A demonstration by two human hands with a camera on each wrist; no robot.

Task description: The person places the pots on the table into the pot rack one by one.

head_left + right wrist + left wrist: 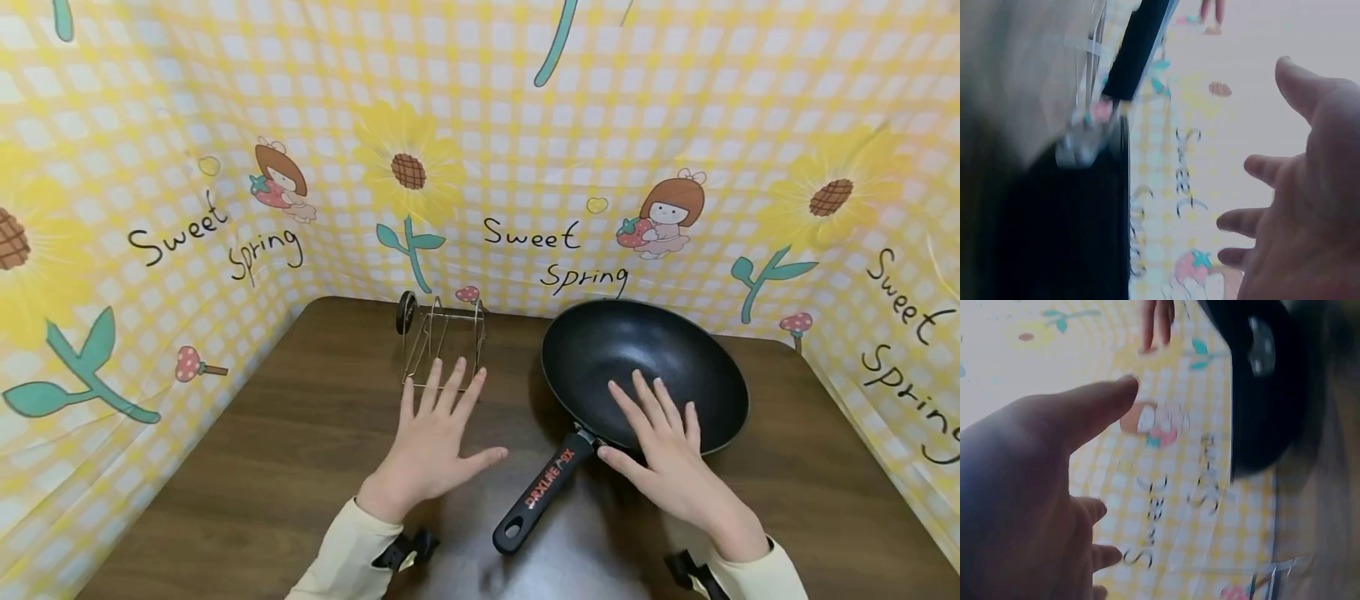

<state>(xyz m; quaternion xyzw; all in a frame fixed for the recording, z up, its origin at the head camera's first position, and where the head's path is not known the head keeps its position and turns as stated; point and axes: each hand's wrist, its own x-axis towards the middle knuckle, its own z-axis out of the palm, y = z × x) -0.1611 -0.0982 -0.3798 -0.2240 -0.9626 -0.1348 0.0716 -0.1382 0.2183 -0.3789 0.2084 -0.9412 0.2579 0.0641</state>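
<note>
A black frying pan (pixel 600 350) sits on the right of the table, its black handle (pixel 543 492) with red lettering pointing toward the front. Over its near rim, in the head view, my right hand (pixel 671 471) is spread with straight fingers and holds nothing. To the left of the handle my left hand (pixel 423 454) is likewise spread and bare. Beyond its fingertips stands a thin wire rack (pixel 453 312) with a round black disc (pixel 407 312) at its left end. Both wrist views show the hands apart from the pan (pixel 1266 419), which is blurred there.
The brown wooden table (pixel 247 467) is walled at the back and both sides by a yellow checked cloth (pixel 495 167) printed with flowers and lettering. Black straps with small devices sit on both wrists.
</note>
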